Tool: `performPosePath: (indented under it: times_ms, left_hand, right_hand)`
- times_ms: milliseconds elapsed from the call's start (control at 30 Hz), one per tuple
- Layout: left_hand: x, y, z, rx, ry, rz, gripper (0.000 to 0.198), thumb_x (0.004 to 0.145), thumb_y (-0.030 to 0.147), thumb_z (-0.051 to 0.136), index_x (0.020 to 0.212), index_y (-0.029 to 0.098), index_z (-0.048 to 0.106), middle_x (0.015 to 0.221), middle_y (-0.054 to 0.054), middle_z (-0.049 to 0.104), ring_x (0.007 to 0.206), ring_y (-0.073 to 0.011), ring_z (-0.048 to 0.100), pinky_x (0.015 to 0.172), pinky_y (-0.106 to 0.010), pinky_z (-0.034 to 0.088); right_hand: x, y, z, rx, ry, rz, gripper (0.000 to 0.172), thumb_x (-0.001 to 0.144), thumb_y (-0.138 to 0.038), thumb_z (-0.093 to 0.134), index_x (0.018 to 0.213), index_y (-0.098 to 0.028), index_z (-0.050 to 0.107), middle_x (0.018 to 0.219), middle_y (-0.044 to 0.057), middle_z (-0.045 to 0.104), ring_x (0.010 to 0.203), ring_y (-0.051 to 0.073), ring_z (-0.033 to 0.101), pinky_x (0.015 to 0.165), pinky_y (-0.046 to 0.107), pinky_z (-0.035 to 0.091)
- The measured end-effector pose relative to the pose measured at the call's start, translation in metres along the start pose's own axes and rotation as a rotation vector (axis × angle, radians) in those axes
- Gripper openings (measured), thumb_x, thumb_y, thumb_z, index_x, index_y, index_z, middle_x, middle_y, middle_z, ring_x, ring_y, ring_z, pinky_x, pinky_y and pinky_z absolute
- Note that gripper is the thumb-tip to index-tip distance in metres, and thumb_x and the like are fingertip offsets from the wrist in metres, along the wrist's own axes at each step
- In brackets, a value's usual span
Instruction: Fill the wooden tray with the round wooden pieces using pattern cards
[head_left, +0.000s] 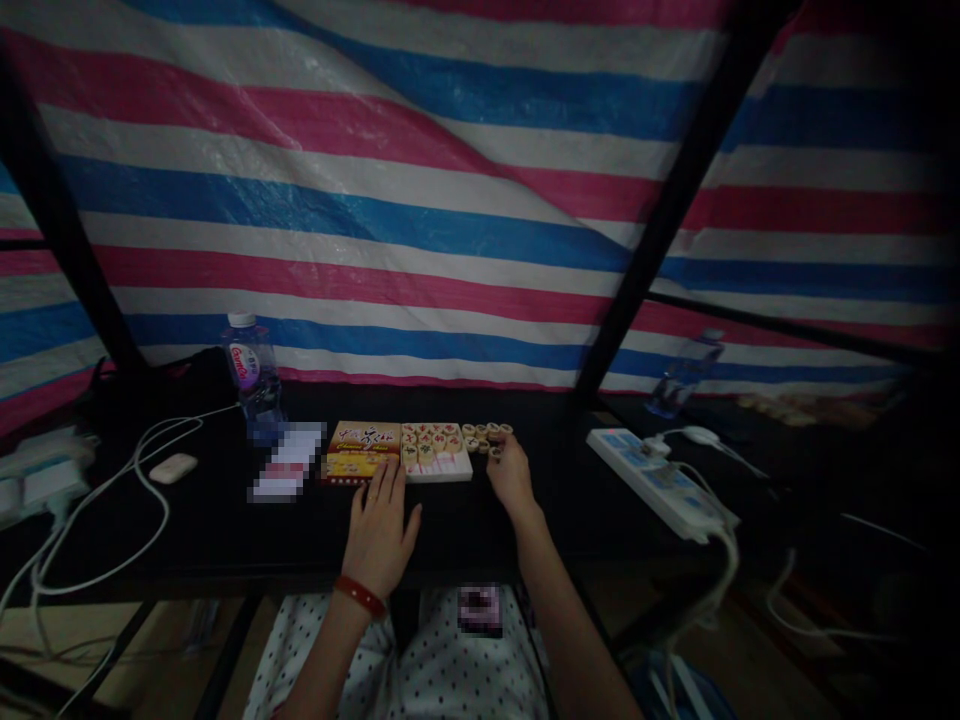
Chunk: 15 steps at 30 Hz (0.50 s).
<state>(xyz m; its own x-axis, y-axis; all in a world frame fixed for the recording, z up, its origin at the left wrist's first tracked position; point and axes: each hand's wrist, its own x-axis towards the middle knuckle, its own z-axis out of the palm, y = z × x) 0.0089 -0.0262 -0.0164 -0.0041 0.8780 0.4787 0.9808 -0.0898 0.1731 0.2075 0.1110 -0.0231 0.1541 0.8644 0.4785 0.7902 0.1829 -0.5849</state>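
A Chinese chess box (360, 462) with a printed red and yellow lid lies on the black table (465, 540). Joined to its right is a white tray (450, 468), partly filled with round wooden chess pieces in rows. My left hand (379, 530) rests open, fingers stretched on the box's front edge. To the right of the tray, several loose chess pieces (480, 432) lie close together. My right hand (512, 475) bends its fingers down onto a chess piece (495, 453) at the near side of that group.
Left stand a plastic bottle (255, 385), a blurred-out flat item (289, 462), a white earphone-like case (173, 468) and looped white cables (161, 510). Rightward are a white power strip (652, 485) and another bottle (686, 375). A striped sheet (420, 220) hangs behind black posts.
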Motion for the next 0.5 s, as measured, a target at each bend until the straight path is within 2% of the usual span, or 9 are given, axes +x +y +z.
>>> performPosePath:
  times_ms: [100,233,400,500]
  left_hand:
    - [0.0,0.001,0.0,0.001,0.005,0.0,0.049,0.091,0.031,0.036,0.138,0.014,0.038,0.146,-0.012,0.037,0.135,-0.0238,0.032,0.103,-0.043,0.035]
    - [0.0,0.001,-0.001,0.004,-0.003,-0.005,0.049,0.092,0.032,0.035,0.137,0.013,0.039,0.146,-0.011,0.037,0.135,-0.0235,0.032,0.103,-0.044,0.034]
    - [0.0,0.001,-0.001,0.015,-0.007,-0.004,0.05,0.092,0.031,0.035,0.138,0.012,0.038,0.147,-0.011,0.035,0.136,-0.0237,0.031,0.103,-0.045,0.034]
    - [0.0,0.001,-0.001,0.013,0.001,-0.002,0.05,0.092,0.031,0.036,0.138,0.014,0.038,0.147,-0.011,0.036,0.135,-0.024,0.032,0.103,-0.044,0.034]
  right_hand:
    - [0.001,0.0,-0.004,0.003,0.024,0.04,0.03,0.068,-0.007,0.052,0.096,-0.017,0.056,0.082,0.008,0.063,0.075,0.021,0.062,0.069,0.03,0.048]
    - [0.004,-0.006,-0.01,0.032,0.049,0.026,0.025,0.073,-0.013,0.054,0.098,-0.016,0.056,0.091,0.01,0.064,0.085,0.022,0.062,0.077,0.034,0.048]
    - [0.006,-0.011,-0.007,0.066,-0.094,-0.13,0.027,0.076,-0.007,0.05,0.1,-0.014,0.061,0.101,0.012,0.065,0.097,0.021,0.061,0.088,0.036,0.046]
    - [0.005,-0.011,-0.005,0.024,-0.138,-0.162,0.027,0.079,-0.006,0.048,0.1,-0.012,0.063,0.107,0.014,0.064,0.102,0.022,0.059,0.092,0.036,0.044]
